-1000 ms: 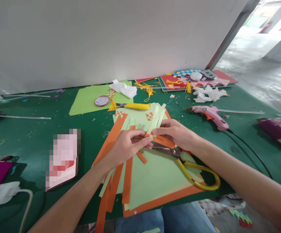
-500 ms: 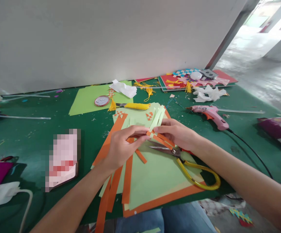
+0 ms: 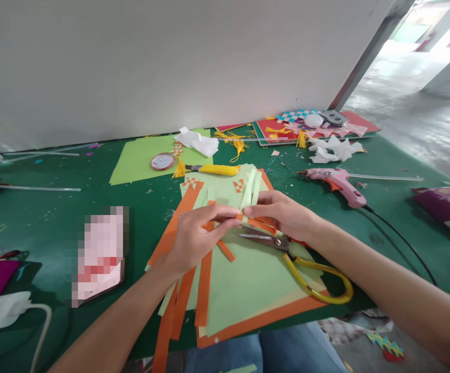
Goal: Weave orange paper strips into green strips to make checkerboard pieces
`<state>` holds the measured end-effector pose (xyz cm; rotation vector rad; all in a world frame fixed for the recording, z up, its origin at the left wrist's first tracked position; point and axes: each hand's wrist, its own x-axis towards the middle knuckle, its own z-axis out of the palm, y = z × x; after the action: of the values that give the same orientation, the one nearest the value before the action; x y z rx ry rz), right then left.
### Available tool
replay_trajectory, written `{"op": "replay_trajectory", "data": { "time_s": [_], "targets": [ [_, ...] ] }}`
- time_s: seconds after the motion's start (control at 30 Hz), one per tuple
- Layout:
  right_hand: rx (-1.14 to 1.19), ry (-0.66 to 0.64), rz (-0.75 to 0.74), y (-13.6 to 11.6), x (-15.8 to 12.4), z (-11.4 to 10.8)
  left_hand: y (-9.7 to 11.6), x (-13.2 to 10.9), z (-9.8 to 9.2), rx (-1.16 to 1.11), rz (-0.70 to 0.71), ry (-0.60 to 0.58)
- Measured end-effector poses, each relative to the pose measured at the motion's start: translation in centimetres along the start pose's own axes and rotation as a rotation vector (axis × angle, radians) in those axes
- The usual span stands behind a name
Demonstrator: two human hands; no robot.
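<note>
Between my left hand [image 3: 199,233] and my right hand [image 3: 282,211] is a small weave of paper strips, pinched by both. Its pale green strips [image 3: 251,189] stick up away from me and its orange strips [image 3: 261,224] run to the right under my right hand. The fingertips hide most of the woven part. Under the hands lies a stack of pale green paper [image 3: 256,285] over orange sheets [image 3: 271,321]. Scissors with yellow handles [image 3: 306,277] rest on the stack, below my right hand. Loose orange strips [image 3: 204,285] lie by my left wrist.
Beyond the stack are a yellow utility knife [image 3: 219,170], a roll of tape [image 3: 163,161] and crumpled white tissue [image 3: 197,141]. A pink glue gun [image 3: 337,182] with a black cord lies to the right. On the left are a phone [image 3: 100,259] and a white plug [image 3: 5,311].
The paper weave has tilted slightly between my fingers, so less of its orange checked part shows. My right fingertips have shifted slightly left and down; my left hand is nearly still.
</note>
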<state>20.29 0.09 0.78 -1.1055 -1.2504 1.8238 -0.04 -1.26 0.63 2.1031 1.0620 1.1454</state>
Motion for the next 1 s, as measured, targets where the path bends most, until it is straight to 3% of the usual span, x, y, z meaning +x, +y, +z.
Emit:
{"op": "replay_trajectory", "data": {
  "time_s": [0.23,0.4,0.73,1.0],
  "targets": [
    [0.041,-0.012,-0.037,0.03,0.04,0.09,-0.11,-0.05,0.09,-0.199,-0.182,-0.064],
    [0.0,-0.01,-0.062,0.03,0.05,0.13,0.02,-0.06,0.06,-0.256,-0.162,-0.08],
    [-0.052,0.028,-0.101,0.12,0.05,0.33,0.33,0.1,0.06,-0.322,-0.261,-0.103],
    [-0.125,0.053,-0.118,-0.49,-0.38,0.25,0.2,0.33,0.18,-0.329,-0.283,-0.067]
  ]
}}
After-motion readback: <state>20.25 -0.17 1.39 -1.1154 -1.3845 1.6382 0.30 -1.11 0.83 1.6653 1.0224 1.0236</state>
